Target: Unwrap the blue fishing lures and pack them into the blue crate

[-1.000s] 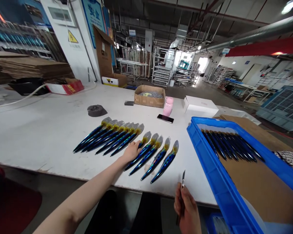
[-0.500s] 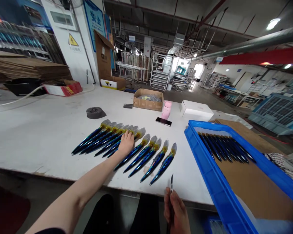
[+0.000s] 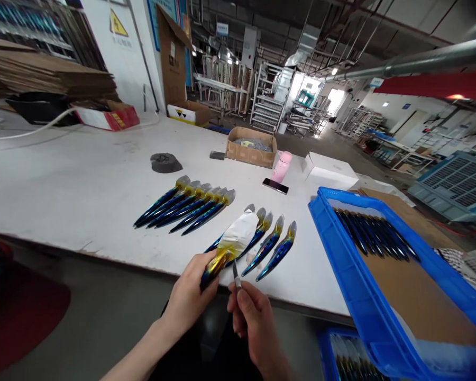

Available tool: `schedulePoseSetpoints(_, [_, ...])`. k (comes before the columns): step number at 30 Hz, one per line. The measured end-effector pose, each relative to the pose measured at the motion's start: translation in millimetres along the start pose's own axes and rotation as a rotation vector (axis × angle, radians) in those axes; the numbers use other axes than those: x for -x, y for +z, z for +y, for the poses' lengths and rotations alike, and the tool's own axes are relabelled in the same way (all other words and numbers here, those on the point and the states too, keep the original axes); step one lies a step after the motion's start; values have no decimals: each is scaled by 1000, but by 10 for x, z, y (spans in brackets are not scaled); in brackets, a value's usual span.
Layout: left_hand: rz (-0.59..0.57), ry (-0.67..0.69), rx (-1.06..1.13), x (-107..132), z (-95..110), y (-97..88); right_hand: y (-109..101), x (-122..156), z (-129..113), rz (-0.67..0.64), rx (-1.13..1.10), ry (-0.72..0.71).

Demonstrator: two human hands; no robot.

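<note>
My left hand is wrapped round one fishing lure, dark-bodied with a yellow head and a silvery wrapped end tilted up and away from me. In my right hand is a slim craft knife, its blade pointing up beside the lure's yellow part; whether it touches cannot be made out. Behind the hands, similar blue lures lie in a slanted row on the white table. Several more lures lie to the right, some partly hidden by the held one.
A blue crate at the right holds a row of lures on cardboard. Farther back are a grey lump, a phone, a pink bottle, a cardboard box and a white box. Another blue crate sits below.
My left hand has taken a lure from the row and brought it back towards me. My right hand has moved left with the knife, close to that lure. The view has shifted slightly.
</note>
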State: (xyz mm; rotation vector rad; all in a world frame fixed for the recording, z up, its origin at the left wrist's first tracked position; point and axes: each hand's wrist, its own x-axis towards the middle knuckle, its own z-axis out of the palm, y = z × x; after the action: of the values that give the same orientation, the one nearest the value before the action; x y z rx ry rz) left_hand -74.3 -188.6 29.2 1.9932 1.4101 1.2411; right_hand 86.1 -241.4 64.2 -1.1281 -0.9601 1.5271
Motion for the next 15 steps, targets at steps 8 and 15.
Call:
schedulePoseSetpoints(8, [12,62,98,14,48,-34,171,2,39,108,-18,3])
schedulePoseSetpoints(15, [-185,119,-7,372,-184,47,-427,-141,-716,547,-274,-389])
